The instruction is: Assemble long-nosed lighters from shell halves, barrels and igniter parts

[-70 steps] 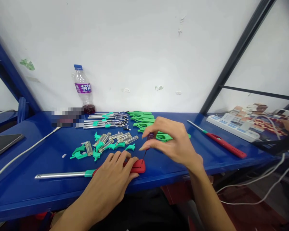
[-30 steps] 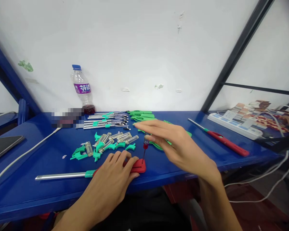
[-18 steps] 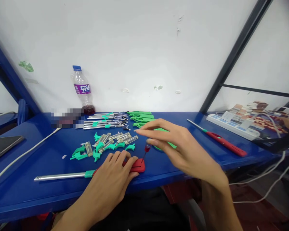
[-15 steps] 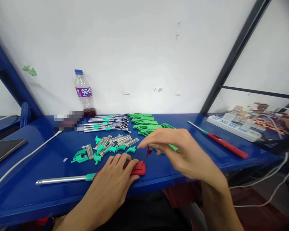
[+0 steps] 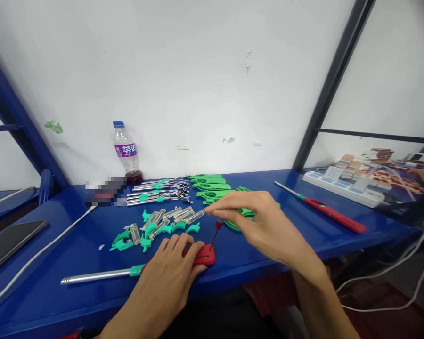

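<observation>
A red lighter (image 5: 205, 254) lies flat near the front edge of a blue table (image 5: 240, 261), its silver tube (image 5: 97, 276) pointing to nine o'clock. The left hand (image 5: 171, 266) presses it down, fingers and thumb closed around its handle. The right hand (image 5: 265, 223) pinches a small screwdriver (image 5: 218, 225) by its top, thumb against fingers; the shaft leans into the handle's end. That tilt and light pinch could let the tip slip and scratch the plastic or jab the nearby left fingers. From the handle, clear tanks (image 5: 135, 234) lie towards ten o'clock, green shells (image 5: 212, 186) at twelve, another red lighter (image 5: 334, 215) between two and three.
</observation>
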The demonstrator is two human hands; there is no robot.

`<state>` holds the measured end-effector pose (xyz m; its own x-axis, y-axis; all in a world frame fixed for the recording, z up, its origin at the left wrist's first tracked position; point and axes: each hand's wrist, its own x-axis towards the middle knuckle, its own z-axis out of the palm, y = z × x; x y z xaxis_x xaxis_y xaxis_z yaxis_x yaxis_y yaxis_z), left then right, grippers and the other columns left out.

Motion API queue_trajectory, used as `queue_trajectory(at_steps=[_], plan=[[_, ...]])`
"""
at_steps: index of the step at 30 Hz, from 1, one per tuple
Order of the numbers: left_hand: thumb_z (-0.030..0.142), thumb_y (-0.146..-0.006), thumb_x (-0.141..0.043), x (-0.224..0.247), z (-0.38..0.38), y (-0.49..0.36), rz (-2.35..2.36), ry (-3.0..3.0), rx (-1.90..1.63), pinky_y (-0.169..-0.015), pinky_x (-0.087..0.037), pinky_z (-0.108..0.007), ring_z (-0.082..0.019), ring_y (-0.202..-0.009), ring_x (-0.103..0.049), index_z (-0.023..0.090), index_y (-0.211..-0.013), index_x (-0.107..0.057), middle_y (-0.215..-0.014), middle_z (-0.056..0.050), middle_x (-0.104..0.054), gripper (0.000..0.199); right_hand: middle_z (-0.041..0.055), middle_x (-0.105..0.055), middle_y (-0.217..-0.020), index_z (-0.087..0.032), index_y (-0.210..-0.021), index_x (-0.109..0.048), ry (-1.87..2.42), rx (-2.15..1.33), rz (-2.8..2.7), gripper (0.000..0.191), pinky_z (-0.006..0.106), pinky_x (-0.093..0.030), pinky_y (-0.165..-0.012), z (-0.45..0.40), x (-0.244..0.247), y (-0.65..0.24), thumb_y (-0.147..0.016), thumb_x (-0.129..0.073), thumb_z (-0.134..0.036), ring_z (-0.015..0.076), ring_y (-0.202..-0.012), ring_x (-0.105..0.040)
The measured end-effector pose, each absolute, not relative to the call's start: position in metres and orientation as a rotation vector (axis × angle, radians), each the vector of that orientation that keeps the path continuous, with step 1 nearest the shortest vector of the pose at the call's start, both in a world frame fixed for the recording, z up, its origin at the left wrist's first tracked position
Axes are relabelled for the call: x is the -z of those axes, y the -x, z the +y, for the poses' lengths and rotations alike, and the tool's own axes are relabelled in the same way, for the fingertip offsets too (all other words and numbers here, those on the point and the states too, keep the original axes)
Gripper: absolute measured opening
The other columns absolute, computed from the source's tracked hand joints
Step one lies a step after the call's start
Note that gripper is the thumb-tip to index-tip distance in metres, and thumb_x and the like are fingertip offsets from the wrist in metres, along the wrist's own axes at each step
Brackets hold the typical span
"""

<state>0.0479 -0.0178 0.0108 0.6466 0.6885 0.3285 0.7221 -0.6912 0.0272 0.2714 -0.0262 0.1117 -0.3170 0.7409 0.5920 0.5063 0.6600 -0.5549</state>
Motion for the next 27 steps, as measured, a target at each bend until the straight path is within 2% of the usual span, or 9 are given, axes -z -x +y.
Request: queue_trajectory(at_steps=[4, 7, 10, 12, 15, 18, 21, 24, 27], plan=[[0.027, -0.108, -0.050, -0.009, -0.018, -0.047, -1.191, 2.757, 0.485, -0.088, -0.047, -0.047, -0.029, -0.099, -0.058, 0.023, -0.129, -0.062, -0.118, -0.008, -0.063, 0.025, 0.0001, -0.077, -0.084, -0.028, -0.091, -0.085, 1.168, -0.050, -1.845, 0.009, 0.031, -0.053, -0.073, -0.022, -0.103, -0.256, -0.095, -0.078, -0.032, 0.0175, -0.077, -0.070], [0.027, -0.109, -0.048, -0.008, -0.017, -0.047, -1.194, 2.763, 0.465, -0.090, -0.047, -0.049, -0.030, -0.100, -0.058, 0.022, -0.131, -0.061, -0.119, -0.009, -0.062, 0.026, 0.0025, -0.078, -0.097, -0.029, -0.115, -0.081, 1.141, -0.030, -1.942, 0.018, 0.032, -0.054, -0.078, -0.026, -0.100, -0.256, -0.101, -0.071, -0.034, 0.0188, -0.085, -0.071], [0.027, -0.109, -0.048, -0.008, -0.017, -0.048, -1.174, 2.756, 0.453, -0.091, -0.047, -0.050, -0.031, -0.102, -0.057, 0.022, -0.135, -0.059, -0.120, -0.010, -0.062, 0.029, 0.0024, -0.080, -0.114, -0.029, -0.139, -0.068, 1.082, -0.191, -2.069, 0.036, 0.033, -0.056, -0.085, -0.033, -0.104, -0.268, -0.107, -0.057, -0.019, 0.0189, -0.094, -0.075], [0.029, -0.109, -0.048, -0.009, -0.016, -0.048, -1.164, 2.753, 0.452, -0.090, -0.047, -0.049, -0.031, -0.103, -0.057, 0.022, -0.137, -0.058, -0.121, -0.010, -0.062, 0.031, 0.0000, -0.083, -0.106, -0.030, -0.133, -0.072, 1.153, -0.206, -2.050, 0.036, 0.031, -0.056, -0.077, -0.034, -0.108, -0.273, -0.104, -0.058, -0.015, 0.0186, -0.084, -0.075], [0.029, -0.109, -0.048, -0.009, -0.016, -0.048, -1.173, 2.754, 0.452, -0.089, -0.047, -0.047, -0.030, -0.101, -0.057, 0.022, -0.136, -0.059, -0.120, -0.010, -0.062, 0.030, 0.0002, -0.082, -0.086, -0.026, -0.106, -0.082, 1.336, -0.050, -1.917, 0.014, 0.030, -0.049, -0.065, -0.028, -0.107, -0.266, -0.100, -0.069, -0.028, 0.0191, -0.071, -0.072], [0.028, -0.108, -0.050, -0.009, -0.016, -0.047, -1.172, 2.749, 0.462, -0.090, -0.046, -0.047, -0.030, -0.100, -0.058, 0.023, -0.133, -0.060, -0.118, -0.009, -0.062, 0.027, -0.0028, -0.070, -0.061, -0.023, -0.088, -0.079, 1.361, -0.022, -1.876, 0.021, 0.029, -0.039, -0.055, -0.022, -0.103, -0.251, -0.097, -0.074, -0.041, 0.0153, -0.054, -0.061], [0.028, -0.108, -0.050, -0.008, -0.016, -0.047, -1.165, 2.742, 0.472, -0.089, -0.046, -0.048, -0.030, -0.100, -0.058, 0.024, -0.133, -0.060, -0.118, -0.009, -0.063, 0.027, -0.0066, -0.062, -0.054, -0.023, -0.086, -0.077, 1.207, -0.127, -1.918, 0.023, 0.026, -0.038, -0.052, -0.028, -0.106, -0.247, -0.096, -0.075, -0.043, 0.0113, -0.048, -0.053], [0.029, -0.108, -0.050, -0.008, -0.015, -0.048, -1.169, 2.739, 0.471, -0.088, -0.047, -0.049, -0.031, -0.101, -0.058, 0.025, -0.136, -0.059, -0.119, -0.009, -0.063, 0.029, -0.0055, -0.069, -0.062, -0.024, -0.089, -0.078, 1.094, -0.187, -1.800, 0.019, 0.024, -0.045, -0.051, -0.039, -0.114, -0.259, -0.099, -0.072, -0.039, 0.0108, -0.050, -0.061], [0.032, -0.109, -0.048, -0.009, -0.016, -0.048, -1.173, 2.752, 0.468, -0.090, -0.048, -0.050, -0.031, -0.102, -0.059, 0.023, -0.138, -0.059, -0.120, -0.010, -0.062, 0.032, -0.0056, -0.071, -0.063, -0.024, -0.096, -0.078, 1.053, -0.164, -1.677, 0.013, 0.023, -0.051, -0.051, -0.047, -0.109, -0.277, -0.101, -0.069, -0.031, 0.0105, -0.046, -0.062]])
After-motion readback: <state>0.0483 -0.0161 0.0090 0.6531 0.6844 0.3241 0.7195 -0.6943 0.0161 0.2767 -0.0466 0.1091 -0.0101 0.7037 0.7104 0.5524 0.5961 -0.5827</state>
